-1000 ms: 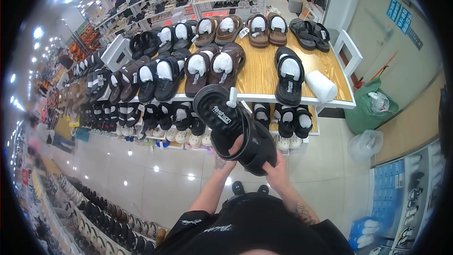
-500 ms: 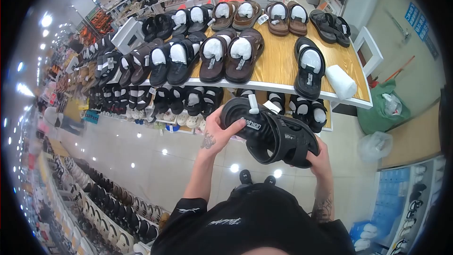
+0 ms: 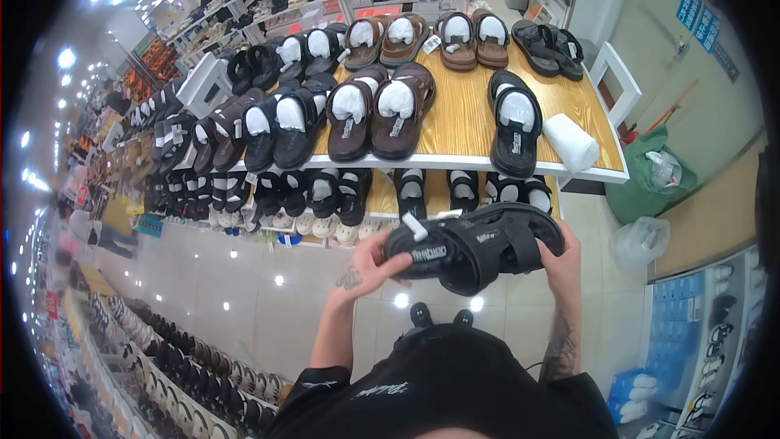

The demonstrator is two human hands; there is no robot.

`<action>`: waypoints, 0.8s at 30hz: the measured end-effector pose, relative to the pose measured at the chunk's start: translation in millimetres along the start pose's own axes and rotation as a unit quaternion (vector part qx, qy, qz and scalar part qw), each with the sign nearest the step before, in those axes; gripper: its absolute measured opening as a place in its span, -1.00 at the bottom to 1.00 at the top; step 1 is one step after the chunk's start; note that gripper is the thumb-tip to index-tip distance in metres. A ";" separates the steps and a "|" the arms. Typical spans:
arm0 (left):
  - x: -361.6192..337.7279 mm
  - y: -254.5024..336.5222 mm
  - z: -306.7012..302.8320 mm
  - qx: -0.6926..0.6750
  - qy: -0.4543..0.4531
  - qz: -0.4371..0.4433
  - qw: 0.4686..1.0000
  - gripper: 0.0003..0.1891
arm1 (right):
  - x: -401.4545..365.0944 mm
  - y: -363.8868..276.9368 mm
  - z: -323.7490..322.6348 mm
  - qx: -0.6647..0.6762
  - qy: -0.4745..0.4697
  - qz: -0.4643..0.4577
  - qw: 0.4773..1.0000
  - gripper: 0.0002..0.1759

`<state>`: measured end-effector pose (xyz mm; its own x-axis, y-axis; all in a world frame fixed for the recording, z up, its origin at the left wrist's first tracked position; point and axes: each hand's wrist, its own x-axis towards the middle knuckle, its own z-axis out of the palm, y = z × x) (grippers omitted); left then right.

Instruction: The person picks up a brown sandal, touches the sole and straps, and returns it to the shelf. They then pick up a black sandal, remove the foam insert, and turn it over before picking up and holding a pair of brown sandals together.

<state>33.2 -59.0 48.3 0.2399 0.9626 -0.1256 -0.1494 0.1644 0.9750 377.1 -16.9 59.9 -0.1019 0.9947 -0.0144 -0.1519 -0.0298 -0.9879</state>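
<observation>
The fingers (image 3: 388,244) of the left hand (image 3: 366,268) are closing around the toe end of a pair of black strapped sandals (image 3: 475,245), with the thumb lying on the near edge and the other fingers curling underneath. The fingers (image 3: 570,237) of the right hand (image 3: 565,262) are clamping the heel end of the same pair, wrapping up over the sole's rim. Both hands are holding the sandals in the air at chest height, lying roughly level across the view, with white lettering showing on the side of the sole. A small white plastic peg (image 3: 416,228) is sticking up from the toe end, just beside the left thumb.

Just beyond the sandals, a lower shelf (image 3: 443,193) is carrying a row of black sandals stuffed with white paper. Above it, a wooden table with a white edge (image 3: 465,118) is displaying more footwear. A single black sandal (image 3: 513,123) is lying near the table's front edge, with a white rolled wad of foam wrap (image 3: 569,143) just beside it. A pair of dark brown sandals (image 3: 378,110) is sitting further left, among rows of black ones.

On the tiled floor (image 3: 244,293) to the right, a green bag (image 3: 650,180) and a clear plastic bag (image 3: 639,241) are resting near the table's corner.
</observation>
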 end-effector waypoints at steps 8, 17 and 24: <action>-20.3 -35.0 13.5 -0.042 0.117 0.073 0.990 -0.61 | 14.1 -15.1 19.4 -0.147 -0.008 -0.135 0.980 -0.64; -46.7 -76.3 -35.0 -0.244 -0.150 0.037 0.957 -0.40 | 28.3 -34.4 33.4 -0.145 -0.121 -0.116 0.975 -0.59; -16.2 -102.0 12.2 -0.646 -0.242 -0.208 0.694 -0.13 | 40.1 -29.1 53.1 -0.212 -0.239 -0.137 0.938 -0.57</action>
<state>56.3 -94.0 -46.8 0.7666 0.6413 0.0339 -0.6311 0.7621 -0.1445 325.2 18.7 96.3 -0.5600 0.7989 0.2193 0.1577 0.3626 -0.9185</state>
